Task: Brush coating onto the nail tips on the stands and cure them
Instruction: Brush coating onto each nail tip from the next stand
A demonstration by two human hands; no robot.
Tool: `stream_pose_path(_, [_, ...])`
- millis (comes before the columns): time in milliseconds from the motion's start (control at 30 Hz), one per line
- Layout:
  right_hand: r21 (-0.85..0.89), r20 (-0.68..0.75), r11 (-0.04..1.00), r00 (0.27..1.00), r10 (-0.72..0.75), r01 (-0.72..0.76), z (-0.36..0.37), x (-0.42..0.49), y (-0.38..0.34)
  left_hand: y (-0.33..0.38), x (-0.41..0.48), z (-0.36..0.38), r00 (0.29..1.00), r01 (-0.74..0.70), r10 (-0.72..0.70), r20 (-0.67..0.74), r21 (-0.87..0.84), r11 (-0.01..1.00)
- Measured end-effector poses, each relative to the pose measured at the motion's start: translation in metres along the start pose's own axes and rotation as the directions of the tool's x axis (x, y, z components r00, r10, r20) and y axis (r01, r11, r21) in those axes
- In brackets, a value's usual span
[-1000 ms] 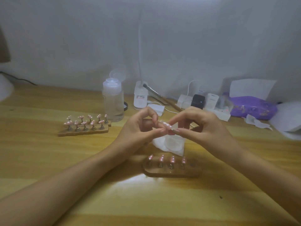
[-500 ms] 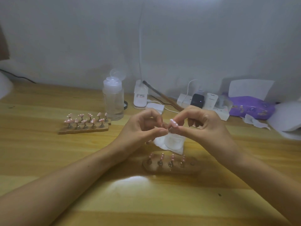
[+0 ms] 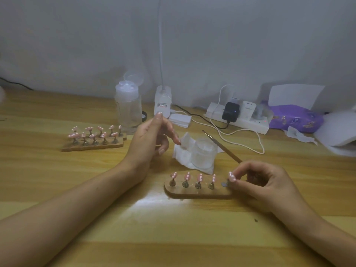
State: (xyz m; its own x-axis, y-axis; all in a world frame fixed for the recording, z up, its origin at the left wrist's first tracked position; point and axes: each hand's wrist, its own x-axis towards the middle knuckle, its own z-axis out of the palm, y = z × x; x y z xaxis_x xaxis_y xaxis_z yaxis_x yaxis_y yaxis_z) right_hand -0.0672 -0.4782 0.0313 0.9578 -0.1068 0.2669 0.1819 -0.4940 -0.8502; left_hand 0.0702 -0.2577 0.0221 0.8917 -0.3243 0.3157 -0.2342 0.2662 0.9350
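Note:
A wooden stand lies near me at centre, carrying several pink nail tips on small metal pegs. At its right end my right hand pinches one more pink nail tip on its peg, just over a bare round spot on the stand. My left hand hovers left of centre, fingers loosely spread and holding nothing. A second wooden stand with several pink tips sits further left. A thin brush lies on the table behind my right hand.
A small clear jar rests on a white wipe behind the near stand. A clear pump bottle, a white lamp base, a power strip with plugs and a purple packet line the back.
My hands were together above the stand, both pinching one nail tip. They have parted: the right hand dropped with the tip to the stand's right end, the left let go and drew back left.

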Motion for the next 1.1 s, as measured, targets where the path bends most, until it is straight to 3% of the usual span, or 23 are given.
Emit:
stream_pose_path(267, [-0.074, 0.053, 0.997, 0.999, -0.002, 0.006, 0.001, 0.003, 0.005, 0.002, 0.000, 0.001, 1.000, -0.008, 0.008, -0.016, -0.017, 1.000])
stream_pose_path(467, [-0.182, -0.034, 0.983, 0.999, -0.037, 0.030, -0.024, 0.008, 0.000, 0.005, -0.002, 0.002, 1.000, 0.009, -0.009, -0.016, -0.016, 1.000])
stream_pose_path(567, [-0.208, -0.038, 0.971, 0.991, -0.125, 0.115, -0.033, 0.016, -0.011, 0.005, -0.004, 0.003, 0.999, -0.018, 0.018, 0.049, -0.005, 1.000])
stream_pose_path(767, [-0.209, 0.117, 0.905, 0.929, -0.353, 0.370, -0.004, 0.031, -0.049, 0.007, -0.008, 0.002, 0.952, -0.013, 0.027, 0.306, -0.047, 0.999])
stream_pose_path(900, [-0.276, 0.208, 0.863, 0.903, -0.375, 0.423, 0.027, 0.037, -0.057, 0.009, -0.006, -0.001, 0.936, 0.143, -0.072, 0.344, -0.186, 0.972])
stream_pose_path(1100, [-0.339, 0.342, 0.839, 0.886, -0.312, 0.426, 0.035, 0.038, -0.061, 0.010, -0.006, -0.003, 0.924, 0.209, -0.094, 0.371, -0.286, 0.935])
